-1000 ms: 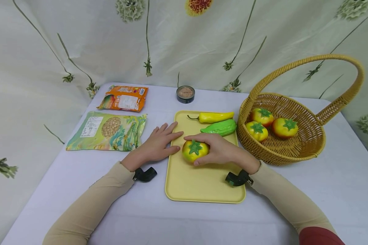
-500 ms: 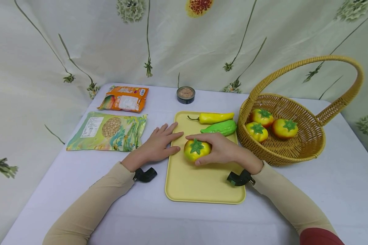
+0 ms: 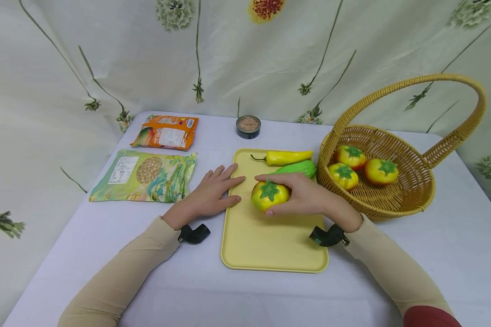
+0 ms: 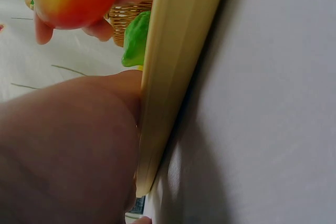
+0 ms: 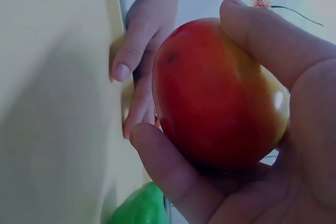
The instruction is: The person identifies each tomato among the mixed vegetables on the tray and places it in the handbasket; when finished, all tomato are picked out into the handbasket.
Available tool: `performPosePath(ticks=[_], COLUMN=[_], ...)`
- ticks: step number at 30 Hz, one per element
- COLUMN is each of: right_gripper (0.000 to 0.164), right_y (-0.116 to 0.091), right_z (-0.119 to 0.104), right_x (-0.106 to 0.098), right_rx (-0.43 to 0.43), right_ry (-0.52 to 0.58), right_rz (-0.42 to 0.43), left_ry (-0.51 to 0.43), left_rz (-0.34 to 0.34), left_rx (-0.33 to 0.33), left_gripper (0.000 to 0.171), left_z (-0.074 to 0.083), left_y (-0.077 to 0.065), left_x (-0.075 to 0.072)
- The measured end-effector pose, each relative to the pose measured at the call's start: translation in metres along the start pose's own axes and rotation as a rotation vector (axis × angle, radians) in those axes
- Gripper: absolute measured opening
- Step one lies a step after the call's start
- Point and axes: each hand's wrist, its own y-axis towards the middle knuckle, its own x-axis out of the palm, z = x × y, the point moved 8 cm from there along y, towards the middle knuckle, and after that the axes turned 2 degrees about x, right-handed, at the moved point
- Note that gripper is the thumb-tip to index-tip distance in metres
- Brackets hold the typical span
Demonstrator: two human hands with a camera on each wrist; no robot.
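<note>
A yellow-and-red tomato (image 3: pixel 269 195) with a green star-shaped top is gripped in my right hand (image 3: pixel 307 195), thumb on one side and fingers on the other. Both wrist views show this tomato (image 5: pixel 215 95) held clear above the yellow tray (image 3: pixel 270 254). My left hand (image 3: pixel 208 190) lies with fingers extended at the tray's left rim, fingertips and thumb touching it. At the tray's far end lie a yellow pepper (image 3: pixel 288 157) and a green pepper (image 3: pixel 304 168), the latter partly hidden by my right hand.
To the right stands a wicker basket (image 3: pixel 401 200) with a tall handle and three similar tomatoes (image 3: pixel 380 171) inside. A small round tin (image 3: pixel 248 127) sits behind the tray. On the left lie an orange packet (image 3: pixel 165 131) and a green bag (image 3: pixel 143 176).
My right hand has shifted a little to the right and away from me with the tomato, now covering part of the green pepper. The left hand stays put.
</note>
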Motion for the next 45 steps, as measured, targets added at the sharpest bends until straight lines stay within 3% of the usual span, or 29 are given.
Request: performPosePath(ticks=[11,23,38,45], right_gripper=[0.072,0.071,0.073,0.072], right_y=[-0.019,-0.066,-0.111,-0.132], right_z=[-0.003,0.015,0.027,0.048], right_x=[-0.030,-0.065,-0.098,-0.109], right_rx=[0.019,0.204,0.157,0.240], right_ry=[-0.044,-0.049,-0.145,-0.108], right_rz=[0.105,0.185,0.354,0.419], left_ry=[-0.004,-0.008,-0.016,-0.014], left_rz=[0.007,0.006,-0.002,0.001], left_rx=[0.008,-0.001,-0.003,-0.003], left_gripper=[0.059,0.059,0.059,0.059], left_z=[-0.001,-0.001,-0.001,-0.001], left_y=[0.000,0.000,0.000,0.000], left_x=[0.000,0.000,0.001,0.000])
